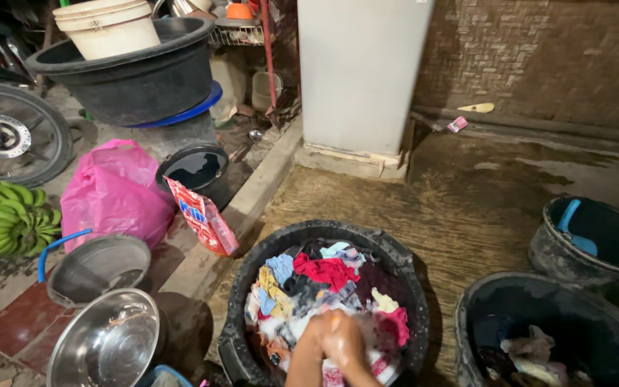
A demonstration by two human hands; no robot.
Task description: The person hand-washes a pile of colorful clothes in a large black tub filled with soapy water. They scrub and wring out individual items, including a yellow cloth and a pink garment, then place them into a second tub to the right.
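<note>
A black round tub [395,252] sits on the wet floor in front of me, full of mixed coloured clothes [322,272] in soapy water. Both my hands are pressed together over the laundry at the tub's near side. My left hand [312,334] and my right hand [347,340] are closed around a wet, sudsy piece of cloth [333,375], whose shape is mostly hidden under them.
A red detergent packet [204,217] leans on the step left of the tub. Two metal basins [102,266] [107,345], a pink plastic bag [112,192] and green bananas [10,220] lie at left. Black buckets [587,252] [549,330] stand at right, a white pillar [358,72] behind.
</note>
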